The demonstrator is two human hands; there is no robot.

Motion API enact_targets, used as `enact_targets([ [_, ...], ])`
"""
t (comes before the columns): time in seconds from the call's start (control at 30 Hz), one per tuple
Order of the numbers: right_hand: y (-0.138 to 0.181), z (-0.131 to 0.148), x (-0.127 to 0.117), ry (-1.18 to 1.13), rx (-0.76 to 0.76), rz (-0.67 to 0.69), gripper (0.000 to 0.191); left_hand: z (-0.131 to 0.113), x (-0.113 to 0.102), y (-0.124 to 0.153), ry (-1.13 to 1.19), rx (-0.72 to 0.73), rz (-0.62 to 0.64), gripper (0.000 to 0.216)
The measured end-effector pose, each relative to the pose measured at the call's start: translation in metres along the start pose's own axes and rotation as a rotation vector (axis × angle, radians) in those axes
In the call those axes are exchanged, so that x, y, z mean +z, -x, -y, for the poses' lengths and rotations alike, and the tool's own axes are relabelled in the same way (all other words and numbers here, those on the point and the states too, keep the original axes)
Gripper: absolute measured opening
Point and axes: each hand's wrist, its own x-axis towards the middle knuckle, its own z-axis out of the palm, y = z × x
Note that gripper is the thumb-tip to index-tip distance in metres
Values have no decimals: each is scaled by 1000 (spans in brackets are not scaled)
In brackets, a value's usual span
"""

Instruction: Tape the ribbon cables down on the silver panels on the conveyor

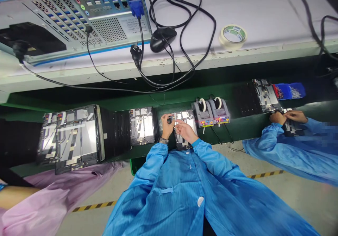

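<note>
An opened tablet chassis (188,119) with a silver inner plate lies on the green belt (243,126) right in front of me. My left hand (166,126), with a watch on its wrist, is closed around a small dark part at the chassis's top left corner. My right hand (186,131) rests over the chassis. Its fingers are drawn together and point toward the left hand, and what they pinch is too small to make out. Both arms wear blue sleeves.
Two tape dispensers (202,114) (221,112) stand just right of the chassis. More open chassis (142,126) (76,137) and black trays (116,132) lie to the left. A co-worker's hands (286,117) work at the right. A pink sleeve (52,193) is at the left. Above are a computer case (87,14), a mouse (162,38), cables and a tape roll (233,35).
</note>
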Motion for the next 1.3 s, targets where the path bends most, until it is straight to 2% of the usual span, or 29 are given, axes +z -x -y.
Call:
enact_targets([
  [0.43, 0, 1, 0, -40, 4, 4, 35, -5, -2, 0, -18, 5, 34, 30],
  [0.93, -4, 2, -1, -85, 33, -22, 29, 2, 1, -2, -47, 18, 75, 20],
  [1.2, -4, 6, 2, -22, 52, -75, 26, 0, 0, -3, -74, 28, 92, 22],
  [1.3, 0, 5, 2, 107, 43, -115, 28, -1, -1, -3, -76, 34, 87, 22],
])
